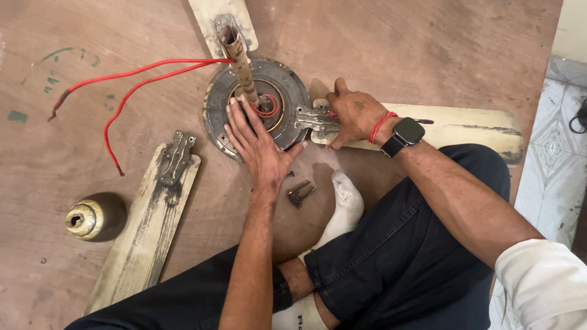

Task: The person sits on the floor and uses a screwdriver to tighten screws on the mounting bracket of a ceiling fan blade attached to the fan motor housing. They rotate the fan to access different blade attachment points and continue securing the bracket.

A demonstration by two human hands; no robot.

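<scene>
Left hand (257, 143) lies flat, fingers spread, palm down on the round dark fan motor housing (257, 104), fingertips reaching toward the coil of red wire at its centre. Right hand (351, 115) is curled, fingers pressed on the metal blade bracket (312, 119) at the housing's right edge; a bit of red shows under the fingers, cannot tell what it is. Right wrist carries a red thread band and a dark smartwatch (403, 135).

Housing sits on a brown wooden floor (428, 49), just ahead of the person's crossed legs. A brass-coloured downrod (239, 58) rises tilted from its centre. Two red wires (122, 91) run from the rod out to the left across the floor. One cream blade (471, 125) extends right under the right hand, another (211, 15) points away at the top. A third, detached blade (147, 220) with its bracket lies to the left, a brass bell-shaped canopy cover (92, 217) beside it. Small metal clip (301, 192) lies near the white-socked foot (345, 201).
</scene>
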